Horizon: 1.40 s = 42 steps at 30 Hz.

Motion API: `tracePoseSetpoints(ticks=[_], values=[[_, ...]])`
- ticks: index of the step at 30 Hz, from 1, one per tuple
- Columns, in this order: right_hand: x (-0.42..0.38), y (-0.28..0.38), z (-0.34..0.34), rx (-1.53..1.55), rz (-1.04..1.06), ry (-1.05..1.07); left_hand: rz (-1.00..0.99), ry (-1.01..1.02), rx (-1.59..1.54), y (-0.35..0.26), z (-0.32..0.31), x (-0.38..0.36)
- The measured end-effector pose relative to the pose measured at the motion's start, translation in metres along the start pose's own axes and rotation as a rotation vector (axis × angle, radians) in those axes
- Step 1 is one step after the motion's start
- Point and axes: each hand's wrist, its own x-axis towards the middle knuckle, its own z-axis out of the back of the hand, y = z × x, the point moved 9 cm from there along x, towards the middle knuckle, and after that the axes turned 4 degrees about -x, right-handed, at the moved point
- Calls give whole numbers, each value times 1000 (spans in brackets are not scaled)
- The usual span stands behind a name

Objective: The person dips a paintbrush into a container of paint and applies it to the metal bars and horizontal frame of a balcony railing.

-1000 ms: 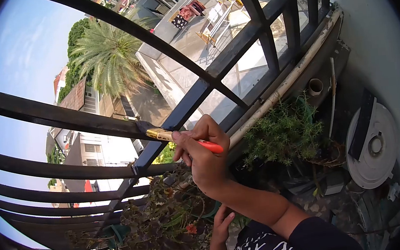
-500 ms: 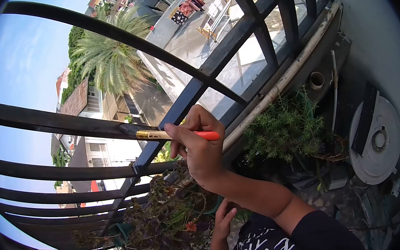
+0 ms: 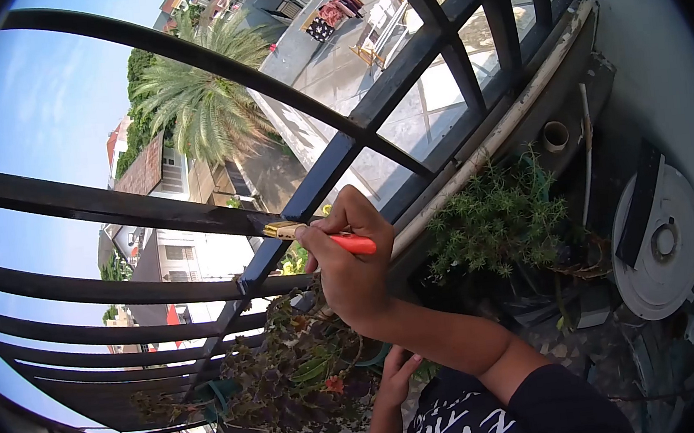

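My right hand (image 3: 353, 258) grips a paintbrush (image 3: 315, 236) with an orange handle and a brass ferrule. Its bristles press against a black horizontal bar of the metal railing (image 3: 112, 207), close to where that bar meets a thick diagonal post (image 3: 323, 184). My left hand (image 3: 396, 379) hangs low by my dark printed shirt, fingers loose, touching the leaves of a dark-leaved potted plant (image 3: 296, 380). It holds nothing.
A feathery green potted plant (image 3: 494, 227) stands right of my right hand. A white round disc (image 3: 659, 245) leans on the wall at right. A pale pipe (image 3: 505, 126) runs along the railing base. Beyond the bars lie rooftops and a palm tree (image 3: 203, 105).
The brush slid left along the bar half a second ago, then came back right toward the diagonal post. My left hand barely moved.
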Motion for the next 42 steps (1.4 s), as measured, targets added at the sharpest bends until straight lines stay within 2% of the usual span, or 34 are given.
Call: tracePoseSetpoints(ticks=[2, 6, 7, 11, 15, 18, 22, 27, 30, 32, 36, 38, 40, 42], values=[[-1, 11, -17, 90, 20, 23, -10, 27, 8, 12, 5, -3], [-2, 12, -20, 351, -165, 90, 5, 22, 15, 7, -1, -7], [1, 9, -13, 381, -149, 66, -3, 7, 9, 0, -5, -6], [8, 28, -6, 316, 40, -16, -31, -12, -7, -13, -8, -4], [0, 2, -36, 231, -107, 86, -33, -28, -8, 1, 4, -11], [-5, 11, -31, 201, 31, 73, -30, -34, -4, 3, 7, -12], [4, 12, -28, 316, -5, 35, -54, 3, -8, -9, 1, -10], [-3, 9, -52, 312, -9, 190, -95, -83, -35, -22, -2, -10], [5, 18, -40, 287, -34, 226, -132, 68, -79, -21, -2, -8], [13, 25, -34, 285, -6, 267, -140, 64, -55, -27, 1, -11], [31, 25, -26, 268, -9, 502, -178, 26, -26, -27, 11, -14], [38, 17, -24, 95, -75, 509, -184, 30, -56, -28, 13, -16], [44, 16, -25, -50, -43, 452, -197, 32, -82, -28, 14, -18], [49, 20, -36, -16, -18, 475, -216, 36, -97, -28, 14, -18]])
